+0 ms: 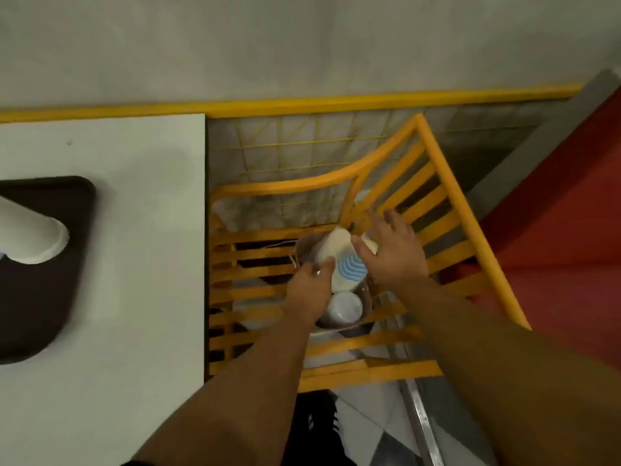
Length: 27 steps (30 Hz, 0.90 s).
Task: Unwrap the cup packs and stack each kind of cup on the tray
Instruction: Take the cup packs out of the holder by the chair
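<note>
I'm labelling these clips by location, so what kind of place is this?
Probably a small cafe or canteen, though that is a guess: a slatted yellow chair beside a white table, a dark serving tray holding stacked white cups, and packs of disposable cups on the chair.

The light is looking dim and warm, and everything I am seeing is coming out soft. My forearms are blurring toward the bottom edge. The wide lens is bowing the yellow rail (302, 104). A faint shadow is lying on the white worktop (141, 230).
</note>
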Each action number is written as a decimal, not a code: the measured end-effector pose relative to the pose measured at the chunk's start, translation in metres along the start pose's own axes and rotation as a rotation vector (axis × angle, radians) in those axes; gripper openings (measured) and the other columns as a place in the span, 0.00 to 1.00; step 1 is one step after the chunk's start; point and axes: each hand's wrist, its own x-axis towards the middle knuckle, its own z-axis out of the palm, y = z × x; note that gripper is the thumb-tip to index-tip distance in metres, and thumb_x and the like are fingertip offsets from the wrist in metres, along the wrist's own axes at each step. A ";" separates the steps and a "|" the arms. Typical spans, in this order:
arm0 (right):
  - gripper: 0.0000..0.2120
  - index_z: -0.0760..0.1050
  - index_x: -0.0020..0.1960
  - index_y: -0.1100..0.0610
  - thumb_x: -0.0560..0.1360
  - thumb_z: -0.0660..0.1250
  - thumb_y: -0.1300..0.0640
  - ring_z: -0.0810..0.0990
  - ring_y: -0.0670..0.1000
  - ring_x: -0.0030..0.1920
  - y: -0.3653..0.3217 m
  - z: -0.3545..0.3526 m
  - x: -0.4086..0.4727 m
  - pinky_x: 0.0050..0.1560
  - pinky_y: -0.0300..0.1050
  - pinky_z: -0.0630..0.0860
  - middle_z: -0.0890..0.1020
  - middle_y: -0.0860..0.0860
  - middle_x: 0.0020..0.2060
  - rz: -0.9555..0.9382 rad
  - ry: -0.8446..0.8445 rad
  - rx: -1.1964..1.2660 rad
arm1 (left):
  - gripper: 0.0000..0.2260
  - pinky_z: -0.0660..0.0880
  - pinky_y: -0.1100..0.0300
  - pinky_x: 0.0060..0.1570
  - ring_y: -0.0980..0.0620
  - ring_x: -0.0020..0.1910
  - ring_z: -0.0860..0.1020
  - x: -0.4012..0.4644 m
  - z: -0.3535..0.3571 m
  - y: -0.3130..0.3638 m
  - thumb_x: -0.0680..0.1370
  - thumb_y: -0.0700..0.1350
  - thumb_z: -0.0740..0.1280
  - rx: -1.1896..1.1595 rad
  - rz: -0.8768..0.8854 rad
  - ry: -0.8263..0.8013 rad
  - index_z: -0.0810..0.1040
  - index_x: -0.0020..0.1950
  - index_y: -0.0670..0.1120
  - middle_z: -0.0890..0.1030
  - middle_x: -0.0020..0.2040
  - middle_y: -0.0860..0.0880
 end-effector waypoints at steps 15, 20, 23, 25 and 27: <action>0.28 0.66 0.72 0.55 0.76 0.69 0.47 0.71 0.59 0.66 0.046 0.094 0.025 0.60 0.51 0.72 0.71 0.56 0.68 0.148 -0.035 0.305 | 0.33 0.71 0.48 0.63 0.38 0.67 0.71 0.119 0.109 -0.057 0.79 0.65 0.57 -0.468 -0.384 0.057 0.66 0.75 0.42 0.70 0.71 0.40; 0.25 0.68 0.70 0.56 0.76 0.69 0.50 0.74 0.56 0.61 0.051 0.101 0.023 0.53 0.42 0.69 0.73 0.56 0.64 0.185 0.009 0.325 | 0.37 0.70 0.44 0.67 0.41 0.63 0.74 0.133 0.127 -0.065 0.70 0.68 0.65 -0.720 -0.396 0.086 0.71 0.71 0.44 0.75 0.66 0.41; 0.25 0.68 0.70 0.56 0.76 0.68 0.49 0.74 0.55 0.61 0.054 0.102 0.023 0.53 0.41 0.69 0.73 0.56 0.64 0.171 0.015 0.321 | 0.38 0.70 0.45 0.67 0.42 0.62 0.75 0.143 0.133 -0.065 0.68 0.66 0.67 -0.848 -0.384 0.077 0.72 0.70 0.44 0.76 0.64 0.42; 0.25 0.67 0.70 0.56 0.77 0.68 0.49 0.74 0.55 0.61 0.056 0.101 0.023 0.53 0.42 0.69 0.73 0.56 0.64 0.164 0.016 0.318 | 0.42 0.73 0.46 0.64 0.43 0.60 0.78 0.150 0.136 -0.068 0.60 0.65 0.71 -0.953 -0.385 0.061 0.74 0.68 0.45 0.78 0.63 0.43; 0.25 0.67 0.70 0.57 0.77 0.67 0.49 0.74 0.55 0.61 0.057 0.100 0.021 0.53 0.41 0.69 0.74 0.56 0.64 0.157 0.016 0.309 | 0.45 0.75 0.47 0.62 0.43 0.57 0.80 0.165 0.146 -0.081 0.53 0.65 0.73 -0.972 -0.380 0.067 0.75 0.66 0.46 0.80 0.60 0.43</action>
